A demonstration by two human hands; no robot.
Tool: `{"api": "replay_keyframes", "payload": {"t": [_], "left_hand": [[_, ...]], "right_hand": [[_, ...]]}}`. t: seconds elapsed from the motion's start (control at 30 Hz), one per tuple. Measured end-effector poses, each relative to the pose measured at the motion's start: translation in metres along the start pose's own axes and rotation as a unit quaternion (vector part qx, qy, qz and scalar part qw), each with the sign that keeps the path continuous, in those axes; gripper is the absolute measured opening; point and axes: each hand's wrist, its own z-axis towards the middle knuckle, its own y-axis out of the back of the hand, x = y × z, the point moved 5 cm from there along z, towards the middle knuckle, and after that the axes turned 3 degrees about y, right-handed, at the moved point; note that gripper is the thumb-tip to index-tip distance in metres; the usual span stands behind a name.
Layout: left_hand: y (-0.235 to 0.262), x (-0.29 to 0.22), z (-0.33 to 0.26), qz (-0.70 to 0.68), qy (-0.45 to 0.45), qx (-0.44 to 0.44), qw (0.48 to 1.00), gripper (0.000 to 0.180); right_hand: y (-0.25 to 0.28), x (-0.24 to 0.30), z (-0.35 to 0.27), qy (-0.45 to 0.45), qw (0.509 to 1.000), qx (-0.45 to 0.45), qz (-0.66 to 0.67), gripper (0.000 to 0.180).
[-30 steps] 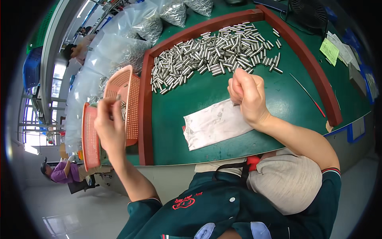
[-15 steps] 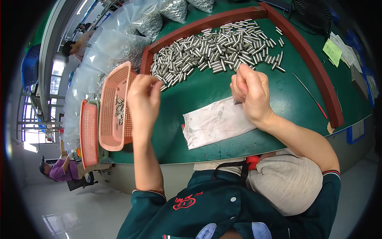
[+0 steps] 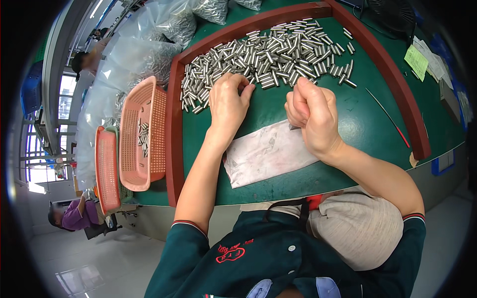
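A heap of short shiny metal pins lies on the green tabletop. At its near edge is my left hand, palm down with fingers curled and thumb close to the pins; its fingertips are hidden, so what they pinch cannot be made out. To the right, my right hand is closed in a fist, thumb upward, just in front of the heap. Whatever it holds is hidden in the fingers. A folded, stained whitish cloth lies between my forearms, partly behind the right fist.
A reddish-brown wooden frame borders the work area. Left of it stand a pink basket with a few pins and another pink basket. Clear bags of pins line the far left. A thin red-handled tool lies at right.
My left hand has swung right, from beside the pink basket over the frame to the pins' near edge. The right fist has stayed almost in place.
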Motion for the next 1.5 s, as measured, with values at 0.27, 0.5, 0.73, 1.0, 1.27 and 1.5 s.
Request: {"api": "replay_keyframes", "payload": {"t": [0.27,0.5,0.73,1.0,1.27,1.5], "left_hand": [[-0.004,0.014,-0.016,-0.376,0.199,0.154,0.892,0.014],[-0.015,0.018,-0.034,-0.719,0.333,0.237,0.562,0.019],[-0.013,0.015,-0.033,-0.733,0.301,0.248,0.557,0.029],[-0.001,-0.016,-0.041,-0.545,0.201,0.230,0.781,0.013],[0.003,-0.042,-0.062,-0.203,-0.032,0.156,0.966,0.010],[0.002,-0.038,-0.064,-0.199,-0.005,0.156,0.967,0.010]], "right_hand": [[0.002,-0.002,0.001,-0.007,1.000,-0.004,0.004,0.042],[-0.001,-0.002,0.002,-0.012,1.000,-0.018,0.000,0.044],[0.001,-0.001,0.003,-0.019,0.999,-0.024,-0.012,0.043],[0.003,-0.002,0.007,-0.032,0.999,-0.035,0.012,0.042],[0.008,-0.002,0.005,-0.031,0.998,-0.039,0.035,0.039],[0.006,0.002,0.004,-0.017,0.998,-0.042,0.034,0.041]]}}
